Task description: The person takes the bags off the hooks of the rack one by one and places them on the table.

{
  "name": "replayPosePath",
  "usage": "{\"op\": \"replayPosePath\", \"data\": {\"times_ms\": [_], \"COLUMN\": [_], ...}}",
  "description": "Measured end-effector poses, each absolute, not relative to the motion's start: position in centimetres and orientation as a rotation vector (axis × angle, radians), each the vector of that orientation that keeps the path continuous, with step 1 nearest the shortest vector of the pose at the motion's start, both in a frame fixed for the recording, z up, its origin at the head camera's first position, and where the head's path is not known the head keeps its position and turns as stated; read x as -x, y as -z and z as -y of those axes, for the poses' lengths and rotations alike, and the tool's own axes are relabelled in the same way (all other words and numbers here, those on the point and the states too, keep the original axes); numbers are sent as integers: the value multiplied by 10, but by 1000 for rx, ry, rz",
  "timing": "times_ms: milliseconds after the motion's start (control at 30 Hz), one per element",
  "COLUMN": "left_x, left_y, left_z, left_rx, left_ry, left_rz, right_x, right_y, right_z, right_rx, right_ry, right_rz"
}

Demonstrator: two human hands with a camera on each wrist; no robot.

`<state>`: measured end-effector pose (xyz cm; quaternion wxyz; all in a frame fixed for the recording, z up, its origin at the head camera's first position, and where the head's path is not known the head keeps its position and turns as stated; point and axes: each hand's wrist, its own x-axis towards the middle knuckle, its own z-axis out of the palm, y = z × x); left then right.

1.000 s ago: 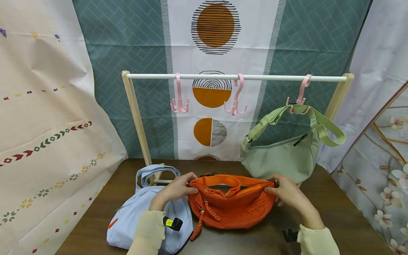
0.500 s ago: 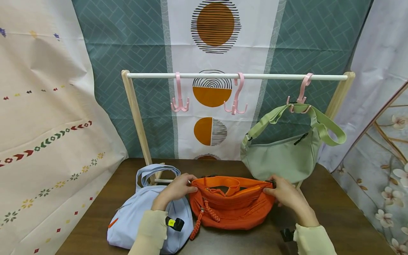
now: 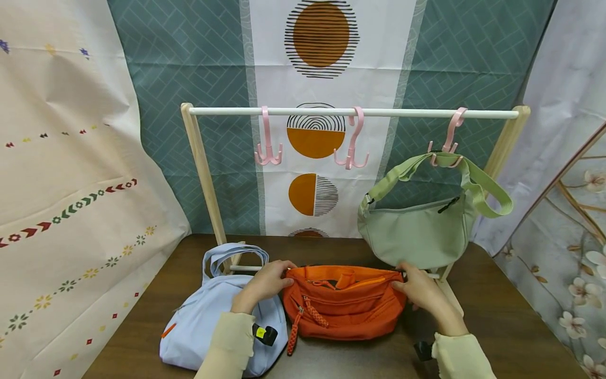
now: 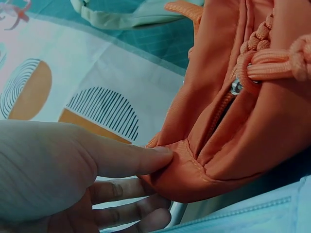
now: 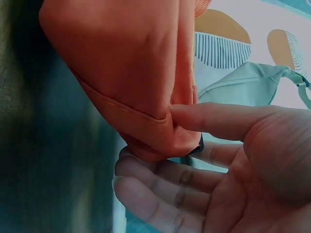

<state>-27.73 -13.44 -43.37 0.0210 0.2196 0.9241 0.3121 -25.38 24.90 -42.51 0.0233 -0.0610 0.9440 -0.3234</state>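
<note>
An orange crescent-shaped bag [image 3: 343, 310] with braided zipper pulls [image 3: 293, 331] stands on the table in the middle of the head view, its strap gathered along the top. My left hand [image 3: 265, 284] pinches its left top corner between thumb and fingers; the left wrist view shows the thumb on the orange fabric [image 4: 180, 165]. At the opposite end, my right hand [image 3: 421, 287] pinches the right corner, its fingers curled behind the cloth in the right wrist view. A light blue bag [image 3: 208, 321] lies on the table under my left forearm.
A rack with a white bar [image 3: 307, 111] stands at the back, carrying pink hooks [image 3: 268, 150]. From the right hook a green bag [image 3: 416, 231] hangs by its strap, behind my right hand. Patterned cloths [image 3: 76, 173] surround the brown table [image 3: 502, 316].
Both hands keep their hold on the orange bag's corners. Its top edge has dropped slightly and the strap loop has sunk lower; my right hand has shifted a little left.
</note>
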Motion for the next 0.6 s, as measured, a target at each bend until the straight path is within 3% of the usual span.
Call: {"op": "replayPosePath", "data": {"times_ms": [600], "left_x": [275], "left_y": [433], "left_z": [133], "left_rx": [-670], "left_ry": [-918], "left_rz": [-2849], "right_x": [254], "right_y": [429], "right_z": [-251], "right_rx": [188], "right_ry": [1070], "right_rz": [-2744]}}
